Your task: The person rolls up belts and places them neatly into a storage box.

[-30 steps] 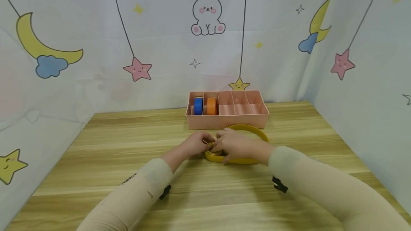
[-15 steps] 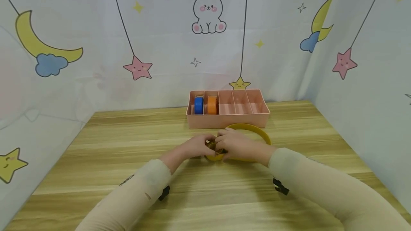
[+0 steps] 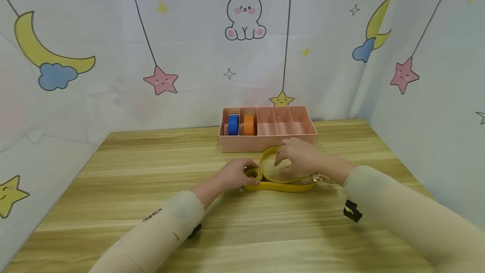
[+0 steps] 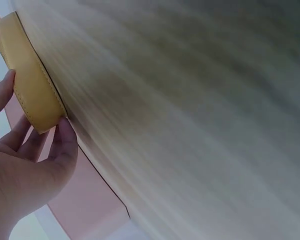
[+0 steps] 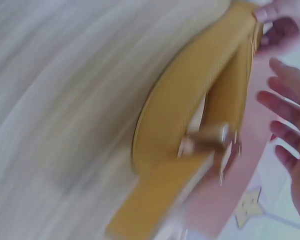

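Note:
A yellow belt (image 3: pixel 280 187) stands on edge on the table, its left end rolled into a tight coil and the rest in a loose loop. My left hand (image 3: pixel 233 174) holds the coil between thumb and fingers; in the left wrist view those fingers grip the stitched yellow strap (image 4: pixel 32 70). Over the loop hovers my right hand (image 3: pixel 301 157), fingers apart and relaxed, with nothing in it. The metal buckle (image 3: pixel 317 177) lies at the loop's right side, below the right wrist. In the right wrist view the buckle end (image 5: pixel 210 135) is blurred.
Behind the belt stands a pink divided box (image 3: pixel 265 143). A rolled blue belt (image 3: pixel 233 125) sits in its leftmost compartment and a rolled orange belt (image 3: pixel 249 125) in the one beside it. A printed curtain (image 3: pixel 197 45) closes off the table's back and sides.
My right hand has let go of the coil and moved right, over the loop. The left hand keeps hold of the coil. The buckle and more of the loop now show.

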Demonstrator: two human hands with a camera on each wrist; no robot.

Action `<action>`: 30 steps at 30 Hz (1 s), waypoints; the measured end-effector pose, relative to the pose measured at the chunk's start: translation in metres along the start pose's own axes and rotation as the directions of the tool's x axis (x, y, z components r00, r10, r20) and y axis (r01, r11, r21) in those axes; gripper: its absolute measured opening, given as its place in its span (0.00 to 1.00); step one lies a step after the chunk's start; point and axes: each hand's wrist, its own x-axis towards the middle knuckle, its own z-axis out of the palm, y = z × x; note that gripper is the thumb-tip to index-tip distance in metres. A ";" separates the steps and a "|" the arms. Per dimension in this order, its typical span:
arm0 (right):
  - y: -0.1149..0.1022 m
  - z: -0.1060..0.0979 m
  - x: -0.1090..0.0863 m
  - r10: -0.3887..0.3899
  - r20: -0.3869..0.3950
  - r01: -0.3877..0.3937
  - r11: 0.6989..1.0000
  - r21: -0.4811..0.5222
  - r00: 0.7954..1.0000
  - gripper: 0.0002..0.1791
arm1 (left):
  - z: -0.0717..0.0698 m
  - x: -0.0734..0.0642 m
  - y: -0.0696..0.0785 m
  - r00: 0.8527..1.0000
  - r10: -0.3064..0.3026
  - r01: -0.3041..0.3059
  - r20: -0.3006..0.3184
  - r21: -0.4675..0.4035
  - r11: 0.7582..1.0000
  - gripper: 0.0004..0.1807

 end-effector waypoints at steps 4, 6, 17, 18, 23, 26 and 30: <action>0.011 -0.010 -0.021 0.049 0.083 -0.052 0.998 0.042 0.995 0.08 | 0.000 -0.001 0.001 1.000 -0.013 0.013 -0.005 0.005 1.000 0.27; 0.014 -0.012 -0.030 0.067 0.135 -0.077 0.994 0.072 0.989 0.08 | 0.000 -0.002 0.001 1.000 -0.013 0.013 -0.005 0.006 1.000 0.27; 0.016 -0.014 -0.055 0.077 0.160 -0.084 0.996 0.034 0.984 0.11 | 0.001 0.001 0.000 1.000 0.015 -0.015 0.023 -0.011 1.000 0.26; 0.016 -0.015 -0.057 0.080 0.139 -0.083 0.996 0.020 0.987 0.13 | 0.000 0.000 0.000 0.999 0.027 -0.026 0.032 -0.012 1.000 0.26; 0.023 -0.024 -0.070 0.117 0.068 -0.116 0.993 -0.014 0.991 0.13 | 0.001 0.000 0.003 0.994 0.073 -0.073 0.079 -0.001 0.997 0.25; 0.032 -0.031 -0.078 0.161 0.031 -0.159 0.986 -0.052 0.986 0.11 | 0.002 -0.001 0.005 0.987 0.110 -0.113 0.117 0.019 0.993 0.25; 0.047 -0.040 -0.090 0.253 0.007 -0.251 0.964 -0.091 0.968 0.08 | 0.002 0.000 0.008 0.976 0.144 -0.152 0.163 0.033 0.988 0.25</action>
